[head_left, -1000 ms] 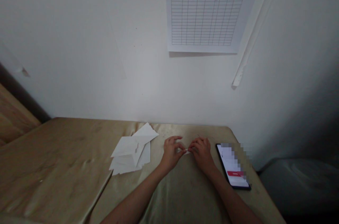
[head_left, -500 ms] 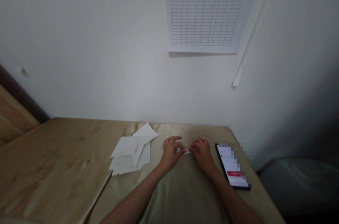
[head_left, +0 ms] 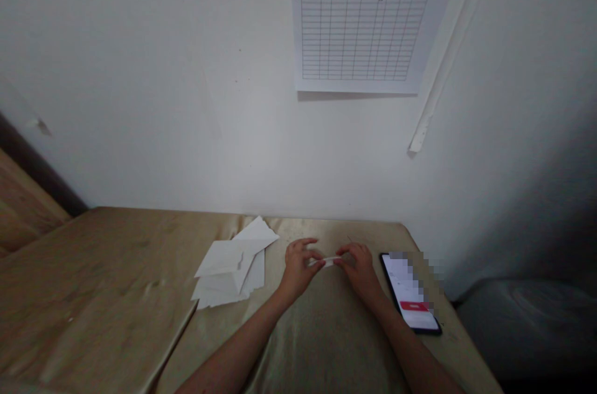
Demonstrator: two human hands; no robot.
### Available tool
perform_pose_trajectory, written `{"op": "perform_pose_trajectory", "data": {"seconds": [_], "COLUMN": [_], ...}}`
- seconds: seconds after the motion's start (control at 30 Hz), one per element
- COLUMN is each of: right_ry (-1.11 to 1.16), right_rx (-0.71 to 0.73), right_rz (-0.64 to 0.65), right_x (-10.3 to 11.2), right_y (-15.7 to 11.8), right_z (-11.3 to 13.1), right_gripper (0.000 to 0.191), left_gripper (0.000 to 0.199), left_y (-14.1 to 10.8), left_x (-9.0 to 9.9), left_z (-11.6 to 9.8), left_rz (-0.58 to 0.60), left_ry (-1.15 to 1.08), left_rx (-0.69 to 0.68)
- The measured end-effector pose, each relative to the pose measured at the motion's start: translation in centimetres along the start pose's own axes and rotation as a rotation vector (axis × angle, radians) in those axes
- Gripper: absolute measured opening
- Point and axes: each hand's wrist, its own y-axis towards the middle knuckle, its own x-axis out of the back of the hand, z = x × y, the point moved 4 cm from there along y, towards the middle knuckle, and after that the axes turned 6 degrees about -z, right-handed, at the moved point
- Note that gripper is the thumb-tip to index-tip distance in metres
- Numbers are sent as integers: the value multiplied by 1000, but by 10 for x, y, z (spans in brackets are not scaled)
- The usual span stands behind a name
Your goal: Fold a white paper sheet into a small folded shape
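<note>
A small, narrow strip of white paper [head_left: 330,261] is stretched between my two hands, low over the tan padded surface [head_left: 321,344]. My left hand [head_left: 300,266] pinches its left end between thumb and index finger, with the other fingers raised and spread. The right end is pinched by my right hand [head_left: 358,265], whose remaining fingers are curled. Left of my left hand lies a loose, overlapping pile of white paper sheets [head_left: 228,257].
A phone [head_left: 405,294] with a lit screen lies right of my right hand. On the wall behind hangs a printed table sheet [head_left: 364,33], with a peeling strip [head_left: 433,89] beside it. A dark grey rounded object [head_left: 527,313] stands at the lower right.
My hands have moved slightly apart, the left one a little to the left, and more of the white paper strip shows between them.
</note>
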Motion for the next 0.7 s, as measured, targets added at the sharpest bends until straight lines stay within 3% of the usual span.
{"op": "perform_pose_trajectory", "data": {"seconds": [0.43,0.7], "right_ry": [-26,-38], "right_rx": [20,-35], "right_rz": [73,19], "right_x": [-1,-1], "right_y": [2,1], "right_z": [2,-5], "right_gripper": [13,9], "left_gripper": [6,6], "left_y": [0,1], "left_x": [4,5], "left_z": [-2,-5], "left_rz": [-37,-35], "left_ry": [20,48], "left_rx": [-23,-33]}}
